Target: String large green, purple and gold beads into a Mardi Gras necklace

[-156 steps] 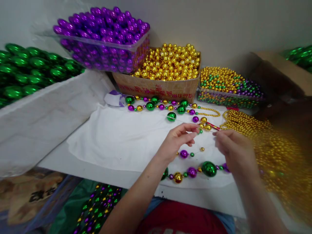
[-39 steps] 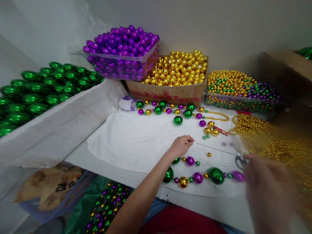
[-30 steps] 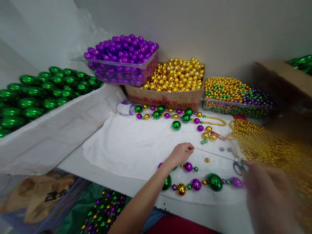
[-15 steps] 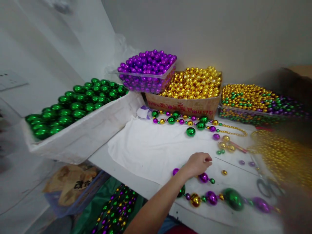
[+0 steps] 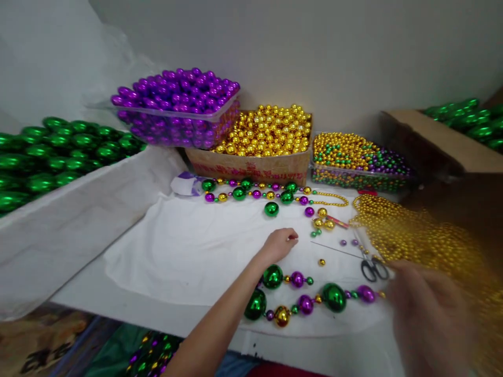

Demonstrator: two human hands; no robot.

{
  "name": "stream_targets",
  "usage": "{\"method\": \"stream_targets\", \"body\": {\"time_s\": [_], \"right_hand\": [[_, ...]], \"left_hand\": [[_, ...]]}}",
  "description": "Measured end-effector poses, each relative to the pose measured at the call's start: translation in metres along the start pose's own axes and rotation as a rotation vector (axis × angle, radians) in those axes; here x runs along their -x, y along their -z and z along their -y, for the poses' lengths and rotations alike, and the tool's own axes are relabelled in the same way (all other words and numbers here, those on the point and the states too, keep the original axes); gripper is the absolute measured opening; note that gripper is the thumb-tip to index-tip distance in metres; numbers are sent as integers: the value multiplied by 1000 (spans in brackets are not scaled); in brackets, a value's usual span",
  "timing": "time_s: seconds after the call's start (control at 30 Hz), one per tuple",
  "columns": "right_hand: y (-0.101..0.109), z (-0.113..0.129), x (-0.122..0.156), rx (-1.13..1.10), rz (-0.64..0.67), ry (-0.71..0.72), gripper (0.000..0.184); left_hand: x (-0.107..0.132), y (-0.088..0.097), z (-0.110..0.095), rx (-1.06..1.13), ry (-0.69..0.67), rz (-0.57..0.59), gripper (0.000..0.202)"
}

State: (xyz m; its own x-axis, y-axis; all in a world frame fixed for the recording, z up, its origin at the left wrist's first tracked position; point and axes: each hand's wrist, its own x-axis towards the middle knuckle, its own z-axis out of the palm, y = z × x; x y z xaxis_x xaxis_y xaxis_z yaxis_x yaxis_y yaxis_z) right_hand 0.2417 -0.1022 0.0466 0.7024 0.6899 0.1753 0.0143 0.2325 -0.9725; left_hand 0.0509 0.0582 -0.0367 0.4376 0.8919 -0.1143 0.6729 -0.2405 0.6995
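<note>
My left hand (image 5: 280, 244) rests on the white cloth (image 5: 184, 246) with its fingers curled into a pinch; what they hold is hidden. Just below it lie a short strand (image 5: 291, 278) and a longer strand (image 5: 308, 302) of green, purple and gold beads. A thin needle or wire (image 5: 338, 250) lies on the cloth to the right of the left hand, apart from its fingertips, and runs to the black-handled scissors (image 5: 374, 269). My right hand (image 5: 430, 314) is a blur at the lower right, close to the scissors and the longer strand's end.
At the back stand a tub of purple beads (image 5: 176, 102), a carton of gold beads (image 5: 263, 133) and a tray of small mixed beads (image 5: 356, 157). Green beads (image 5: 58, 149) fill a white box at left. Gold strands (image 5: 412, 238) are heaped at right, by a cardboard box (image 5: 440, 141).
The view swung left and back. My left hand stayed pinched on the cloth. My right hand drew down and right from the scissors. A large green bead now shows on the short strand.
</note>
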Motion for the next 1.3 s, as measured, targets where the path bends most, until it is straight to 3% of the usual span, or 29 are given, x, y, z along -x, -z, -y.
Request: {"method": "stream_targets", "body": {"time_s": [0.13, 0.27, 0.37, 0.47, 0.57, 0.67, 0.73, 0.83, 0.93, 1.03, 1.3], "right_hand": [[-1, 3, -2, 30, -51, -19, 22], [1, 4, -2, 7, -59, -25, 23], [3, 4, -2, 13, -47, -25, 24], [4, 5, -2, 51, -46, -27, 24], [-2, 9, 3, 158, -85, 27, 22], [-13, 15, 12, 247, -124, 118, 21], [-19, 19, 18, 293, -125, 168, 20], [-21, 23, 21, 407, 34, 291, 15], [-18, 22, 23, 525, 328, 447, 8], [-23, 21, 31, 471, 320, 507, 5], [-38, 19, 50, 441, 312, 581, 7]], "left_hand": [[-38, -6, -21, -18, -23, -74, 17], [-66, -29, -45, -29, -40, -134, 24], [-77, -44, -49, -13, -47, -98, 30], [-77, -43, -44, 48, -36, -60, 30], [-57, -23, -34, 143, -17, -38, 30], [-15, 0, -18, 368, -2, 37, 38], [17, 10, -6, 853, 46, 104, 41], [56, 11, 6, 1250, 148, 67, 45], [74, 2, 8, 1274, 177, -74, 48], [78, -6, 5, 1195, 161, -174, 47], [83, -12, -5, 1139, 150, -205, 48]]}}
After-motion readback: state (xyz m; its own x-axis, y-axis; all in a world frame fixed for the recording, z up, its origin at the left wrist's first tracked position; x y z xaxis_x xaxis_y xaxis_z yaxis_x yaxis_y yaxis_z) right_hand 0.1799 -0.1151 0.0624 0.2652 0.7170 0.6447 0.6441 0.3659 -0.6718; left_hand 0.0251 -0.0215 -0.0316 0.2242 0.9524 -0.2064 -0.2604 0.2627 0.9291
